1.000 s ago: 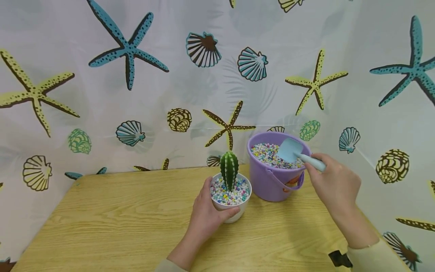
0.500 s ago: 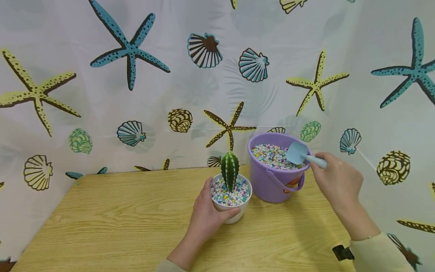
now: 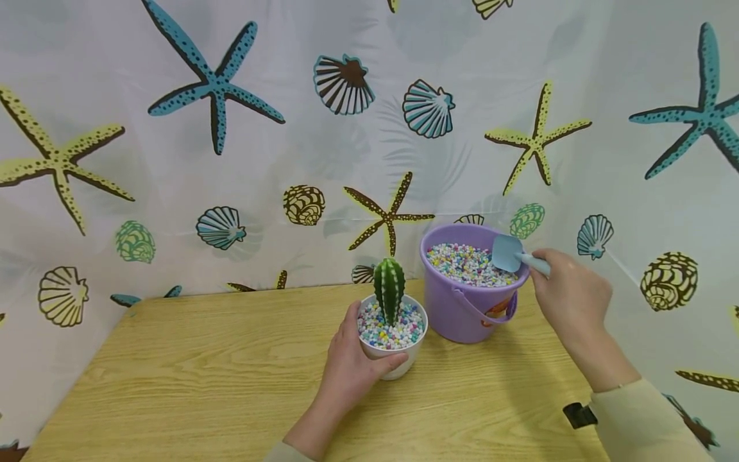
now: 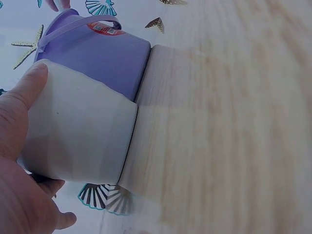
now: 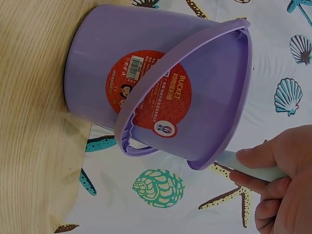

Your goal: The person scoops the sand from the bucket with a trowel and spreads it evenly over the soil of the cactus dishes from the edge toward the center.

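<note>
My right hand (image 3: 571, 296): fingers curled round the handle of a pale blue scoop (image 3: 508, 255), its blade tipped over the far right rim of the bucket (image 3: 462, 314), at the surface of the pebbles (image 3: 464, 263); whether it carries any I cannot tell. My left hand (image 3: 352, 359): wrapped round the near side of the white pot (image 3: 398, 362), thumb along its front, steadying it on the table (image 3: 202, 366). Pot: just left of the bucket, nearly touching; cactus (image 3: 389, 289) upright at centre, ribbed green, bedded in mixed-colour pebbles almost to the rim. Bucket: purple, red label, handle folded down at front, filled near the top. Step, as I judge: loading the scoop. Next calls for a level lift and short carry left, clear of the cactus
</note>
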Demonstrator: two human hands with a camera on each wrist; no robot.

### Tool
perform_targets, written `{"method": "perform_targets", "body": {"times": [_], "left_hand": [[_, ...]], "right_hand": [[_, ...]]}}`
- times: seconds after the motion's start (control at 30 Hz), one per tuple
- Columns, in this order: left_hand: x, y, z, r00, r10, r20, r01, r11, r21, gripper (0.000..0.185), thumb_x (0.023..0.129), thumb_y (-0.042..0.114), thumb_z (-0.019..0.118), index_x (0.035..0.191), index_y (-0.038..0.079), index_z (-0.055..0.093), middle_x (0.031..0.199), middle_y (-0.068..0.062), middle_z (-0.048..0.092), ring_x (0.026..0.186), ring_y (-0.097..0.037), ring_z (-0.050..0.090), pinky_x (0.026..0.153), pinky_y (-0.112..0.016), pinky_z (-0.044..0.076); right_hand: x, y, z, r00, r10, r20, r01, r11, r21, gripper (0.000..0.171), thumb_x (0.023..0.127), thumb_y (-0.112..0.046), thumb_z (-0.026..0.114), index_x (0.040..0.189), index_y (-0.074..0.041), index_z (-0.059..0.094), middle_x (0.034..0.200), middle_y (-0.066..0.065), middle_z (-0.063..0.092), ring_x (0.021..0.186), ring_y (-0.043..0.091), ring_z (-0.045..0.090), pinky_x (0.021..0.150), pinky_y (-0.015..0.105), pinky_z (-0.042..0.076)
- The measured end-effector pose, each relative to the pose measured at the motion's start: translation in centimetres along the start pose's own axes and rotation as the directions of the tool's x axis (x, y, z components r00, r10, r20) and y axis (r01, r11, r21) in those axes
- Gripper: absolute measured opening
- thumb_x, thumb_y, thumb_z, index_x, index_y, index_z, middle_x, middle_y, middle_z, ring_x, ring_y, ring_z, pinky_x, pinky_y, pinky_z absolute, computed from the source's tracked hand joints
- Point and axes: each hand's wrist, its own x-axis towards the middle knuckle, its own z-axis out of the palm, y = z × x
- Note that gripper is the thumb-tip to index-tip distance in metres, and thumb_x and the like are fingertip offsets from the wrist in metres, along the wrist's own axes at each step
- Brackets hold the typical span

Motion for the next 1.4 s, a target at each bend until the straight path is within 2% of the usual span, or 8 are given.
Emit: {"method": "perform_targets", "body": {"times": [0.1, 0.37, 0.7, 0.9, 1.17, 1.4], "left_hand": [[0.0, 0.0, 0.1, 1.0, -0.004, 0.0, 0.004, 1.0, 0.001, 0.131, 0.077, 0.049, 0.103, 0.174, 0.012, 0.024, 0.168, -0.02, 0.044, 0.154, -0.046, 0.042, 0.123, -0.067, 0.037], [0.0, 0.0, 0.1, 1.0, -0.001, 0.002, 0.001, 1.0, -0.011, 0.13, 0.077, 0.049, 0.103, 0.174, 0.013, 0.024, 0.168, -0.02, 0.044, 0.153, -0.045, 0.043, 0.123, -0.067, 0.038], [0.0, 0.1, 0.0, 1.0, 0.001, 0.0, -0.001, 1.0, -0.012, 0.13, 0.077, 0.048, 0.103, 0.174, 0.011, 0.024, 0.168, -0.021, 0.044, 0.153, -0.046, 0.043, 0.123, -0.067, 0.038], [0.0, 0.0, 0.0, 1.0, 0.003, 0.0, -0.003, 1.0, -0.011, 0.13, 0.077, 0.048, 0.103, 0.174, 0.011, 0.025, 0.168, -0.02, 0.045, 0.153, -0.046, 0.042, 0.123, -0.066, 0.037], [-0.1, 0.1, 0.0, 1.0, 0.003, 0.004, -0.003, 1.0, -0.03, 0.129, 0.077, 0.047, 0.103, 0.173, 0.011, 0.025, 0.167, -0.02, 0.045, 0.153, -0.045, 0.043, 0.123, -0.066, 0.037], [0.1, 0.3, 0.0, 0.999, -0.038, 0.039, 0.042, 0.993, -0.112, 0.133, 0.077, 0.041, 0.105, 0.175, 0.013, 0.02, 0.171, -0.02, 0.039, 0.156, -0.044, 0.04, 0.126, -0.064, 0.035]], "right_hand": [[0.1, 0.1, 0.2, 1.0, 0.006, 0.017, -0.006, 1.0, -0.002, 0.021, 0.098, -0.013, 0.084, 0.117, -0.005, 0.081, 0.103, 0.02, 0.081, 0.059, 0.031, 0.064, 0.045, 0.041, 0.038], [0.5, 0.3, -0.1, 0.994, 0.011, 0.111, -0.011, 1.0, 0.001, 0.022, 0.1, -0.014, 0.082, 0.118, -0.003, 0.08, 0.09, 0.02, 0.079, 0.051, 0.023, 0.051, 0.042, 0.038, 0.035], [1.3, 0.0, -1.0, 0.956, 0.084, 0.28, -0.093, 0.995, 0.021, 0.027, 0.103, -0.021, 0.079, 0.124, -0.006, 0.079, 0.108, 0.022, 0.08, 0.07, 0.029, 0.065, 0.053, 0.042, 0.043], [1.6, 0.2, -1.0, 0.942, 0.095, 0.321, -0.112, 0.993, 0.037, 0.03, 0.103, -0.023, 0.079, 0.126, -0.005, 0.078, 0.11, 0.023, 0.079, 0.074, 0.03, 0.065, 0.054, 0.042, 0.044], [2.0, 0.6, -1.1, 0.911, 0.124, 0.392, -0.163, 0.984, 0.068, 0.035, 0.104, -0.03, 0.077, 0.131, -0.008, 0.077, 0.112, 0.02, 0.079, 0.071, 0.027, 0.059, 0.055, 0.039, 0.041], [2.0, 0.6, -1.1, 0.913, 0.124, 0.39, -0.165, 0.983, 0.074, 0.039, 0.105, -0.031, 0.076, 0.136, -0.008, 0.074, 0.121, 0.024, 0.077, 0.083, 0.033, 0.065, 0.058, 0.04, 0.045]]}}
